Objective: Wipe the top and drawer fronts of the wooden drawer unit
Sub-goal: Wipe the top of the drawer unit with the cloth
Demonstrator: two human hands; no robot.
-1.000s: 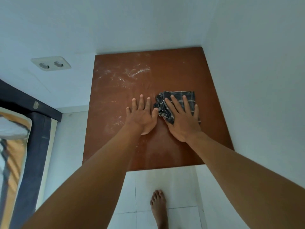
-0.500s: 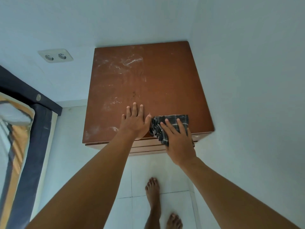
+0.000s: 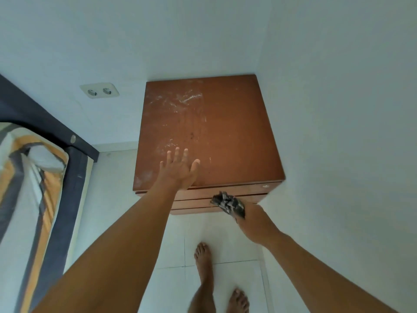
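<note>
The wooden drawer unit stands in the room's corner, its brown top streaked with white dust on the left half. My left hand lies flat with spread fingers on the top near the front left edge. My right hand is below the front edge, in front of the drawer fronts, and grips a bunched dark checked cloth. The cloth sits against the right part of the drawer fronts. My right fingers are hidden behind the hand and cloth.
White walls close in behind and to the right of the unit. A double wall socket is on the back wall at left. A bed with a dark frame and patterned mattress fills the left. My bare feet stand on white floor tiles.
My right hand dragged the cloth toward me, off the top's front edge and down onto the drawer fronts, bunching it. My left hand stayed on the top near the front.
</note>
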